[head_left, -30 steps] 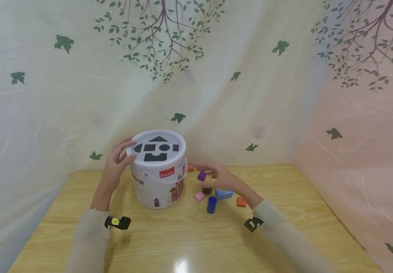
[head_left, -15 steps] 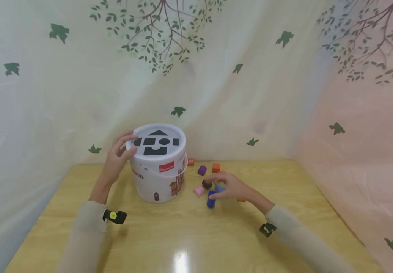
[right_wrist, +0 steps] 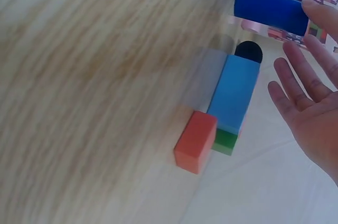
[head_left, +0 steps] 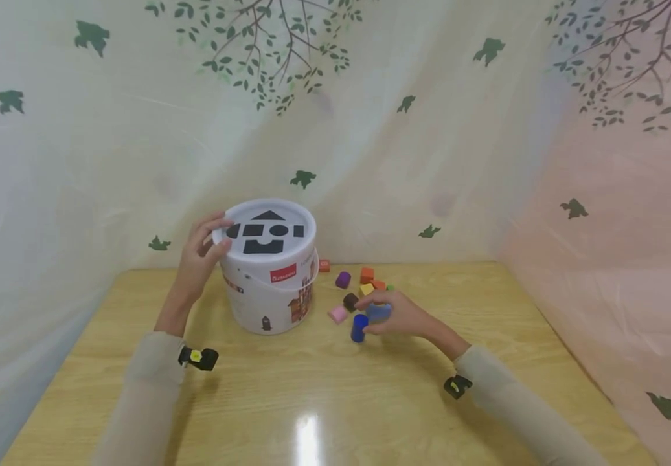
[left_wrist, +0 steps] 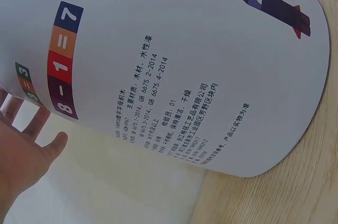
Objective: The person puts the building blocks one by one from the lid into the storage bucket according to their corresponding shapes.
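My left hand (head_left: 198, 255) rests on the left rim of a white block bucket (head_left: 268, 304), its fingers spread over the lid's edge. In the left wrist view the left hand (left_wrist: 26, 150) lies against the printed bucket wall (left_wrist: 174, 71). My right hand (head_left: 399, 314) is at a dark blue cylinder block (head_left: 358, 329) that stands upright on the table. The right wrist view has the thumb and forefinger pinching the top end of the blue cylinder (right_wrist: 272, 10), the other fingers extended. A light blue block (head_left: 378, 313) sits behind the right hand, partly hidden.
Between bucket and right hand lie a pink block (head_left: 338, 314), a black block (head_left: 350, 301) and a purple block (head_left: 343, 279). Yellow (head_left: 366, 290) and orange blocks (head_left: 367, 275) lie farther back. The bucket lid (head_left: 271, 210) has shaped cut-outs. A printed curtain (head_left: 370, 149) hangs behind the table.
My right hand has come down and nearer from above the loose blocks to the dark blue cylinder, and its fingers have closed in. The left hand has stayed on the bucket rim. The view tilts down slightly.
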Demonstrator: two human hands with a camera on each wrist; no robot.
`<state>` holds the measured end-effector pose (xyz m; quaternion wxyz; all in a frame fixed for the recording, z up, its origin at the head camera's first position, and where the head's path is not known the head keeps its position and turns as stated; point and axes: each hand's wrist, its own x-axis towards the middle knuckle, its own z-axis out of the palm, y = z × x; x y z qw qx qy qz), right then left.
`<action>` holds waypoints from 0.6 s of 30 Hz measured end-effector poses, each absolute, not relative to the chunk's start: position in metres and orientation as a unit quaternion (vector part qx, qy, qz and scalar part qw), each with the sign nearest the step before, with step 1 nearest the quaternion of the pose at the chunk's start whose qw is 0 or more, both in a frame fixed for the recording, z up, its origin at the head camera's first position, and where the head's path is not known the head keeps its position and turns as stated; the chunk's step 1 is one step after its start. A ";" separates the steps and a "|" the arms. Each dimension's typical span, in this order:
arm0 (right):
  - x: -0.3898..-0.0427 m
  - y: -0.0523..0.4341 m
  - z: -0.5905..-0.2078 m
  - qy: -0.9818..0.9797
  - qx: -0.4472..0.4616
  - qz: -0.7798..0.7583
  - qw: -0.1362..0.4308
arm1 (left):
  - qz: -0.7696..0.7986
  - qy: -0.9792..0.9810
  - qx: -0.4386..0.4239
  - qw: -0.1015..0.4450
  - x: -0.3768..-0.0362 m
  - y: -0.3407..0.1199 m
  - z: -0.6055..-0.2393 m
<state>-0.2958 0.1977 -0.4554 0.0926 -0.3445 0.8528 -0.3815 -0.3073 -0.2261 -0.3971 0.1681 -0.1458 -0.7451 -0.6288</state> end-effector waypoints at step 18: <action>-0.293 0.193 -0.462 0.858 -0.328 -0.387 0.083 | -0.617 -0.754 -0.142 0.177 -0.305 -0.226 -0.396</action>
